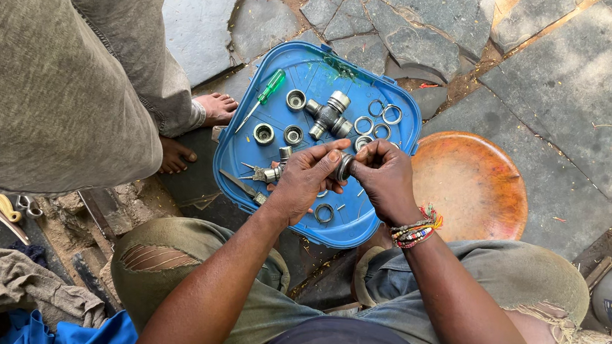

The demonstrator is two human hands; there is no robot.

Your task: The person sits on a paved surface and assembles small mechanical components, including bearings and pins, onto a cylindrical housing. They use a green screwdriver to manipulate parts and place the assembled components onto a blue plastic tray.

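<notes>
1. A floor of irregular grey stone slabs (586,93) is seen from above, and on it a shallow blue plastic tray with rounded corners (397,139) is laid in front of the seated person's knees.
2. A round, worn orange-brown stool top (478,183) stands just beside the tray's right edge.
3. On the tray, a grey metal cross-shaped joint piece (331,115) lies beyond the hands, with its longer visible arm running diagonally, and a green-handled screwdriver (262,96) lies to the left.
4. The left hand (303,183) and the right hand (387,175) are brought together above the tray's middle.
5. A small dark metal ring-shaped bearing cup (344,167) is pinched between both hands' fingertips, its open face turned sideways; neither hand is clearly nearer.
6. Loose steel rings (383,114) lie on the tray's far right.
</notes>
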